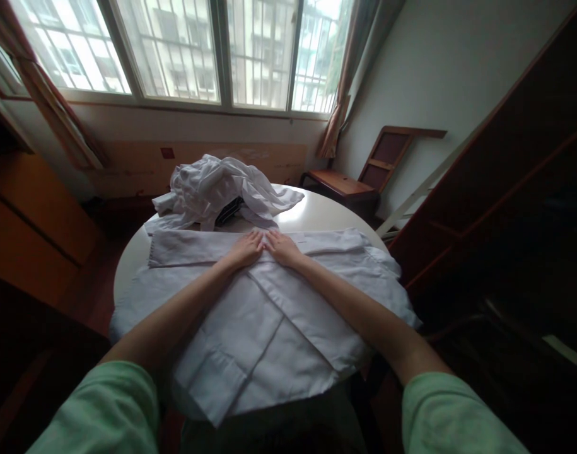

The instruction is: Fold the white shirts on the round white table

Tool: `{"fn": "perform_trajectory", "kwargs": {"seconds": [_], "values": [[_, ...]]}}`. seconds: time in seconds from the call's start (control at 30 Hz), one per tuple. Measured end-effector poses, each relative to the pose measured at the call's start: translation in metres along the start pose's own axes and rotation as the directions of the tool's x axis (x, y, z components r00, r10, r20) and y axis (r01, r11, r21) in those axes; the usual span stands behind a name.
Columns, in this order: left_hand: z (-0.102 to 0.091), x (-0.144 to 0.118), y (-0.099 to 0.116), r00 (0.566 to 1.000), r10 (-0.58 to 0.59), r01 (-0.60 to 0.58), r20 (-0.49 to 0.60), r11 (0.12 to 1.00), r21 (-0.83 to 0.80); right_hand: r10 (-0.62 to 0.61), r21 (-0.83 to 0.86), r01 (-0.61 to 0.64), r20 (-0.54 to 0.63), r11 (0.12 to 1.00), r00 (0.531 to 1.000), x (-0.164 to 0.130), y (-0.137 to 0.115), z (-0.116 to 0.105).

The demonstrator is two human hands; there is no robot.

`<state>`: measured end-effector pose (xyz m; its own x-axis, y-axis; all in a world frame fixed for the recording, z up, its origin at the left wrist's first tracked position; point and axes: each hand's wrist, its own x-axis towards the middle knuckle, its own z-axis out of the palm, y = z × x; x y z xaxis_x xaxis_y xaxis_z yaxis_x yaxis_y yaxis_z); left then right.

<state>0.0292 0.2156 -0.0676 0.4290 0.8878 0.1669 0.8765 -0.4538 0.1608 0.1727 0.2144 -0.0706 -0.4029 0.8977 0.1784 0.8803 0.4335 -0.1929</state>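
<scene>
A white garment (288, 328), looking like a long-sleeved coat, lies spread over the table with its near part hanging past the front edge. Seams and folded layers cross its middle. My left hand (246, 248) rests palm down on the cloth near its far edge, fingers stretched out. Right beside it, my right hand (282, 248) lies flat in the same way, and the two hands nearly touch at the thumbs. Neither hand visibly grips the fabric. Just beyond them sits a crumpled heap of white cloth (207, 186), with a dark striped patch (229, 211) showing in it.
The round white table (335, 208) stands below a barred window (174, 50). A wooden chair (340, 181) is behind it at the right. Dark wooden furniture (496, 176) leans in from the right, and an orange-brown cabinet (37, 214) stands at the left.
</scene>
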Motion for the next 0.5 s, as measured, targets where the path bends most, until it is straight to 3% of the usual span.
{"fn": "perform_trajectory", "kwargs": {"seconds": [0.1,0.23,0.33,0.4,0.5], "values": [[-0.007,-0.019,-0.037,0.996,-0.085,0.081,0.042,0.993,0.081,0.070,-0.060,-0.067,0.056,0.996,0.996,-0.016,0.034,-0.012],[-0.022,-0.048,-0.082,0.992,-0.129,0.129,-0.009,0.984,0.119,0.248,-0.153,-0.237,0.057,0.959,0.967,-0.051,0.104,-0.035],[-0.030,-0.069,-0.117,0.957,-0.287,0.282,0.030,0.953,0.114,0.395,-0.198,-0.389,-0.008,0.900,0.918,-0.081,0.158,-0.048],[-0.034,-0.082,-0.141,0.939,-0.340,0.331,0.048,0.933,0.138,0.417,-0.196,-0.416,-0.037,0.888,0.908,-0.096,0.184,-0.053],[-0.045,-0.098,-0.169,0.915,-0.402,0.390,0.029,0.903,0.181,0.359,-0.156,-0.357,-0.019,0.921,0.933,-0.100,0.206,-0.062]]}}
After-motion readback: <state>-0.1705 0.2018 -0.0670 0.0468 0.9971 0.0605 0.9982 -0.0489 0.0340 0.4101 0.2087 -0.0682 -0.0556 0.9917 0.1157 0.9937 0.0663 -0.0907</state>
